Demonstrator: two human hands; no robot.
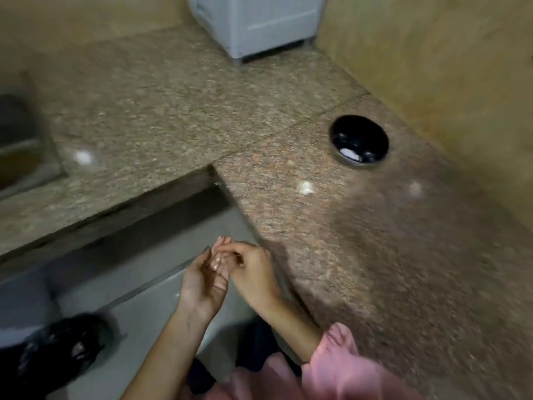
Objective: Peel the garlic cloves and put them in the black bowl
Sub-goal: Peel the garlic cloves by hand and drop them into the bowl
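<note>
1. We judge the task partly done. The black bowl (pixel 359 131) stands on the worktop (pixel 375 255) and already holds a pale lump (pixel 349 153) at its near side. It is likely peeled garlic, though blur hides whether it is one piece or two.
2. Well short of the bowl, past the worktop's edge, the person's two hands meet. The left hand (pixel 203 284) lies palm up with its fingers half curled, like a cradle. We cannot tell whether it truly grips anything.
3. The right hand (pixel 253 272) has its fingers curled in and pinches a small pale thing against the left fingers. We take it for the garlic clove (pixel 215 262) now being peeled (the view is smeared, so it may partly be fingernails).
4. Left to do, as we judge it: strip this clove, carry it to the bowl, then see to whatever lies loose.
5. Counts: one bowl, two hands, one clove in hand.
6. We count three pale bits on the worktop: one just in front of the bowl (pixel 305 187), one near its right (pixel 415 189), and one far to its left (pixel 83 157). Whether they are cloves or skins we cannot tell.
7. One black bag (pixel 57 350) sits low, far from the bowl.
</note>
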